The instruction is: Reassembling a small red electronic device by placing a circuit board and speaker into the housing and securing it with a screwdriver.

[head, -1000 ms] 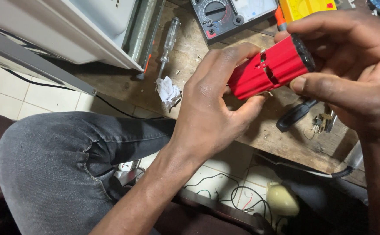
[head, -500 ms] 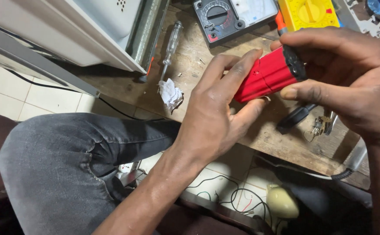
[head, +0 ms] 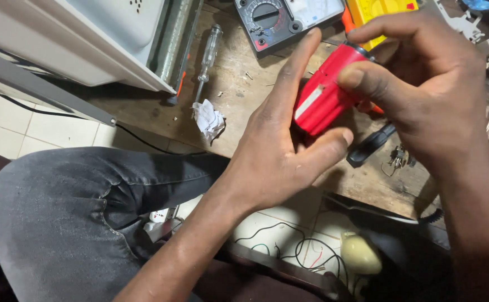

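A red battery pack (head: 325, 95), wrapped in red film with a pale strip on its side, is held over the wooden bench (head: 244, 95). My left hand (head: 281, 148) cradles its lower end, fingers stretched up along its left side and thumb under it. My right hand (head: 423, 95) grips its upper end from the right, thumb pressed on top. The pack's far end is hidden by my right fingers.
On the bench lie an analog multimeter (head: 281, 19), a yellow meter (head: 381, 14), a clear-handled screwdriver (head: 205, 59), a crumpled white paper (head: 208, 120) and a black tool handle (head: 370, 145). A white appliance casing (head: 87, 39) is at upper left. Wires (head: 289, 246) lie on the tiled floor beside my knee.
The pack has been turned in my hands, so a pale strip now faces up. My right thumb has moved onto its top, and my left fingers have straightened along its side.
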